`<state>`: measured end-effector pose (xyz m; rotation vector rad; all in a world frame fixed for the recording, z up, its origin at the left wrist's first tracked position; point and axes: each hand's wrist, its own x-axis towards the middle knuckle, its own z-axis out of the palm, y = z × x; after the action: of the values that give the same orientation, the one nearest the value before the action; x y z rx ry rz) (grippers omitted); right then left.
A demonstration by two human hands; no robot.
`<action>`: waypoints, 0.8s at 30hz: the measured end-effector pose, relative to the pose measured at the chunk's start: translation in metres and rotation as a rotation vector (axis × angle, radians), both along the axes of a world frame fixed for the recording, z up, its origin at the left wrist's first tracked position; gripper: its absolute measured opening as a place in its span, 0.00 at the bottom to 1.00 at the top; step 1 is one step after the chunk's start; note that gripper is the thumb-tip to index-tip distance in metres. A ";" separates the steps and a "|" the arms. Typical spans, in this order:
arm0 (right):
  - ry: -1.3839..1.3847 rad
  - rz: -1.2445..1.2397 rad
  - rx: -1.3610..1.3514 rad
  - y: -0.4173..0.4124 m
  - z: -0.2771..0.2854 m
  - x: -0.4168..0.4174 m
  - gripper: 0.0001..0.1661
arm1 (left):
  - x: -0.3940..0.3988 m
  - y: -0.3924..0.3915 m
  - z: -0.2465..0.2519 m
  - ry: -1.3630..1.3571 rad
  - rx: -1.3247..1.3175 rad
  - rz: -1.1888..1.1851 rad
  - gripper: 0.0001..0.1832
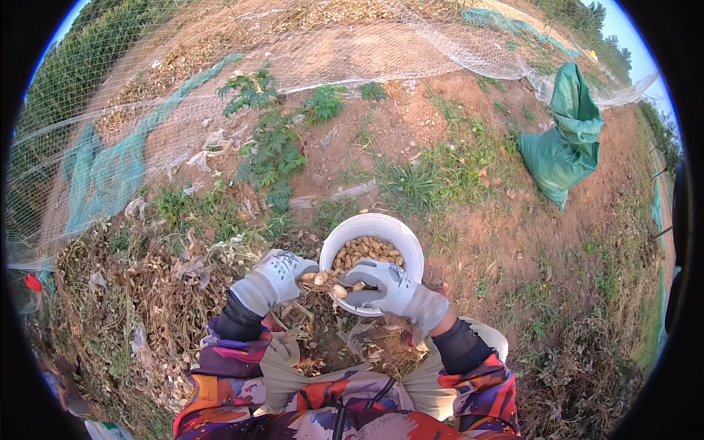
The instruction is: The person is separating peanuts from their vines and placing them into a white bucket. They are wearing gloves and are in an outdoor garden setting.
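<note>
A white plastic bucket [413,242] stands on the soil in front of me, part filled with unshelled peanuts [367,250]. At its left rim my left hand [278,278], in a grey-white work glove, grips a peanut plant [301,312] by its pod end. A cluster of pods [324,280] from that plant lies over the rim between my hands. My right hand [385,286], gloved alike, is over the bucket's near side with its fingers curled at those pods. Its palm side is hidden, so whether a pod is pinched there is unclear.
Dried peanut plants [159,291] are heaped at my left. A green woven sack [564,148] stands at the far right. White netting [352,60] crosses the far side, with green mesh [113,176] at the left. Weeds [269,143] grow beyond the bucket.
</note>
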<state>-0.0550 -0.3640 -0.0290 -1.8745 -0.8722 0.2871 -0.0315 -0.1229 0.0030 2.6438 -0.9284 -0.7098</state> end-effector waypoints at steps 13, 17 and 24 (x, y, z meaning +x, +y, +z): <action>0.813 -0.818 0.275 -0.019 -0.029 0.018 0.16 | -0.009 -0.008 0.008 -0.129 0.211 0.048 0.24; -0.154 -0.696 -0.264 -0.019 -0.049 0.015 0.23 | -0.012 -0.012 0.004 -0.100 0.322 -0.030 0.25; 0.285 -0.138 -0.036 0.004 -0.029 0.004 0.19 | -0.014 -0.016 0.001 -0.294 0.159 -0.132 0.17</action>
<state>-0.0510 -0.3598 -0.0582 -1.8604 -0.5452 0.4737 -0.0459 -0.1393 0.0036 2.9024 -1.1781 -0.4445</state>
